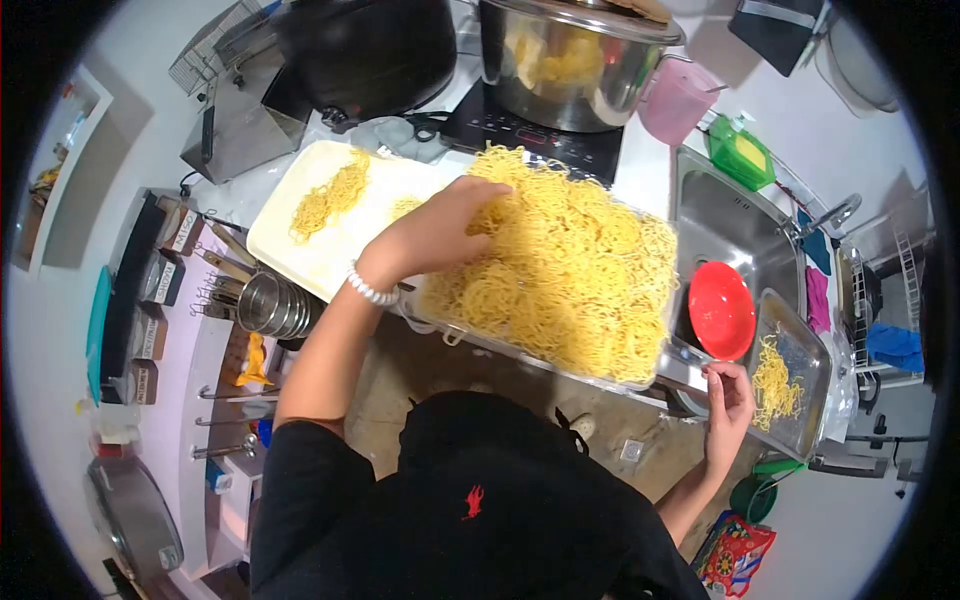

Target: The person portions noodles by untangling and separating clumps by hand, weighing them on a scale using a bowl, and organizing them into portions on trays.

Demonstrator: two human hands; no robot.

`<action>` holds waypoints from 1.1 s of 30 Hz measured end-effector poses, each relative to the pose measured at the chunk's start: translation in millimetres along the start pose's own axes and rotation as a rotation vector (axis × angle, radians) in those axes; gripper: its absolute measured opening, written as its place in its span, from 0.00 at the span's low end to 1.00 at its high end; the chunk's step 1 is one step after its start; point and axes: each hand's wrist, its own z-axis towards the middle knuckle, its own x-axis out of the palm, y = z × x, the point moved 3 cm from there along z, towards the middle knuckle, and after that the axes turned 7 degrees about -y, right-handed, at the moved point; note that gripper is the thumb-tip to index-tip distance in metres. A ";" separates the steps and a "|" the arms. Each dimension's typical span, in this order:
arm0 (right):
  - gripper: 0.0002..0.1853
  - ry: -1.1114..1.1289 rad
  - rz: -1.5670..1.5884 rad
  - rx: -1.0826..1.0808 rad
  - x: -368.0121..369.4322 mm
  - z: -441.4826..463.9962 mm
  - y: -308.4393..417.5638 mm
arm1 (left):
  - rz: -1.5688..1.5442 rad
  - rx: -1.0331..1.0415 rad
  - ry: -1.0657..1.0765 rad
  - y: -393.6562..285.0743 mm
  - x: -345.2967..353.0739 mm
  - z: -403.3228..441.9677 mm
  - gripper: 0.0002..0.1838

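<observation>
A thick layer of yellow noodles [580,260] fills a large clear tray [540,352] in front of me. My left hand [450,225] reaches over the tray's left end, thumb and fingers apart, touching the noodles; a white bead bracelet circles its wrist. A cream tray [275,225] lies under that forearm, with a small heap of noodles [330,197] on it. Beyond the clear tray's right edge is my right hand [730,400], its fingers curled into a pinch; what they hold, if anything, is too small to make out. A red bowl [722,310] is just above it.
A steel pot [570,75] stands on an induction cooker [535,135], beside a black pot [365,55]. The sink [725,205] is at the right, near a metal tray [800,345] with some noodles. Steel cups [270,305] and a pink pitcher [680,100] stand nearby.
</observation>
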 end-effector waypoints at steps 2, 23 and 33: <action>0.05 -0.012 0.005 0.028 9.7 -7.0 -1.3 | 0.043 0.077 -0.081 -5.6 -23.7 -11.7 0.24; 0.05 -0.068 -0.087 0.030 49.5 -25.2 40.2 | -0.239 0.038 -0.147 25.2 -0.3 17.3 0.05; 0.05 -0.165 -0.047 -0.001 35.3 -31.3 27.9 | 0.018 -0.481 -0.306 149.0 -112.8 -34.5 0.24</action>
